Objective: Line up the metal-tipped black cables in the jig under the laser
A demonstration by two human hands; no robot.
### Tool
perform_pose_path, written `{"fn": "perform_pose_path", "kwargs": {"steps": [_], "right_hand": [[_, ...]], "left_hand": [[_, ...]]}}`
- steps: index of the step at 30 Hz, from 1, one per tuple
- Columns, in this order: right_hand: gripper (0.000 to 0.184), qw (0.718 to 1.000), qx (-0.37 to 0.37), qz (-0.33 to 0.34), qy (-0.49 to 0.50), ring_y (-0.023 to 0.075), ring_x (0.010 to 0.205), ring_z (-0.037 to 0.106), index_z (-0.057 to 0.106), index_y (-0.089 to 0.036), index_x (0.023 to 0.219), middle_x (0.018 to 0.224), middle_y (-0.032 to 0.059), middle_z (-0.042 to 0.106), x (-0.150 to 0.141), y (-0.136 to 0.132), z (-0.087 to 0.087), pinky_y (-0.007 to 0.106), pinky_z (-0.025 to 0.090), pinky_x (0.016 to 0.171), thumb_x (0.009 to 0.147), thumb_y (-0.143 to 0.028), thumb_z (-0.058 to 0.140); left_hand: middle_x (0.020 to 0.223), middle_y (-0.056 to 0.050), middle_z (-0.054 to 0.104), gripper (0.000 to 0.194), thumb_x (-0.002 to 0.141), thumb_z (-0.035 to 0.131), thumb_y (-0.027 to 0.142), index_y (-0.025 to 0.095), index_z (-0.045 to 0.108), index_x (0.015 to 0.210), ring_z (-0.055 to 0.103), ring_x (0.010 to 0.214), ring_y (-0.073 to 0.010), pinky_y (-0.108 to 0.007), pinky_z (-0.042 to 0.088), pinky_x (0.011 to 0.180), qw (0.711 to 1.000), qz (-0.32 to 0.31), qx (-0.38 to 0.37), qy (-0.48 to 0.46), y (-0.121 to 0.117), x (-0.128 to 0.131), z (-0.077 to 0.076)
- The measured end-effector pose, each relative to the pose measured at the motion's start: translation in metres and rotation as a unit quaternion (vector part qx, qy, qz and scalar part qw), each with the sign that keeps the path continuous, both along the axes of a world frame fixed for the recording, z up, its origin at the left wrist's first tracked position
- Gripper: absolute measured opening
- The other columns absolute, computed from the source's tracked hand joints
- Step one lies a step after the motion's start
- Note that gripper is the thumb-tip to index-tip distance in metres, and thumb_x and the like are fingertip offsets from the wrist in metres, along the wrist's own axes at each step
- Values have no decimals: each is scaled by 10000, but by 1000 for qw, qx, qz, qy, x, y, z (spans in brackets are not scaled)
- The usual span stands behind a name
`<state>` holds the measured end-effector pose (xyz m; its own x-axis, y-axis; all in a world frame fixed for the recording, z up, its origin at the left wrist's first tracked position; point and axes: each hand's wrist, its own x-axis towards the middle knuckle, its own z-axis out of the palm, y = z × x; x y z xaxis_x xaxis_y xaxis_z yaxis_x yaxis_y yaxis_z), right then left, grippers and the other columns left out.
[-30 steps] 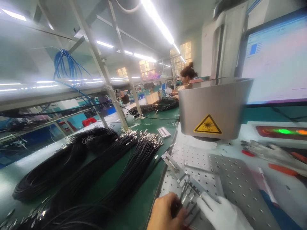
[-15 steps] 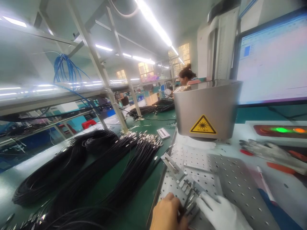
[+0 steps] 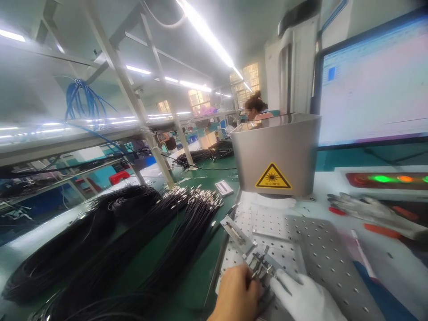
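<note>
touching one metal fixture [image 3: 241,238] are two hands [image 3: 237,292] [image 3: 306,294], one gloved.

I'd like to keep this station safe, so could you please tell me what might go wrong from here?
The bare left hand has its fingers close against the metal fixture, so they could get pinched.

The yellow warning sign shows a burst symbol on the housing near both hands; any beam might be hazardous.

The black cables lie beside the perforated plate and could snag.
</note>
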<state>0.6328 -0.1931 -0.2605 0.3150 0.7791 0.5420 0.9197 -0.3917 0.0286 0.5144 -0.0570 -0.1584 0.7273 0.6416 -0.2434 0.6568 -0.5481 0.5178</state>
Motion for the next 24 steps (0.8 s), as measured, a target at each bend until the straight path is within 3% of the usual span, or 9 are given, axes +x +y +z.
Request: {"fn": "perform_pose_path", "kwargs": {"steps": [5, 9, 13, 16, 19, 24], "right_hand": [[376, 1000, -19, 15, -9, 147, 645, 561, 679, -350, 1061, 971, -21, 680, 4, -1, -2, 226, 392, 506, 792, -100, 594], [454, 998, -26, 24, -55, 157, 662, 588, 678, -362, 1070, 988, -32, 684, 7, 0, -4, 216, 386, 486, 764, -41, 580], [466, 997, -42, 8, -69, 162, 616, 597, 695, -373, 1073, 931, -12, 687, 7, 0, -5, 211, 423, 473, 769, -46, 560], [393, 999, -23, -16, -42, 137, 479, 557, 703, -431, 1085, 761, -16, 658, 7, 1, -11, 191, 412, 408, 848, -147, 570], [325, 998, -12, -57, -20, 159, 495, 585, 703, -456, 1114, 794, 7, 663, 4, 4, -15, 222, 463, 424, 904, -244, 575], [534, 991, -127, -31, -37, 173, 593, 585, 669, -434, 1156, 928, -7, 672, -3, 7, 8, 258, 483, 524, 801, -48, 567]], "left_hand": [[1023, -142, 720, 246, 865, 477, 273, 177, 689, 942, 651, 965, -293, -347, 413, 760, 990, -36, 88, 102, -6, 5, 1], [1089, -181, 705, 284, 878, 468, 259, 160, 692, 1022, 655, 1028, -335, -380, 448, 807, 987, -40, 88, 131, -12, 11, 9], [1118, -178, 692, 280, 879, 462, 247, 161, 694, 1010, 641, 1063, -324, -382, 442, 852, 988, -41, 67, 132, -11, 12, 13], [1088, -151, 696, 248, 875, 472, 250, 174, 694, 954, 631, 1033, -289, -362, 426, 844, 990, -34, 60, 123, -8, 10, 12], [993, -106, 702, 212, 860, 475, 231, 185, 683, 865, 612, 961, -246, -333, 407, 801, 994, -24, 45, 97, -6, 8, 9], [942, -80, 656, 141, 831, 493, 221, 181, 621, 787, 559, 918, -208, -308, 381, 779, 998, -3, 7, 63, -4, 6, 4]]}}
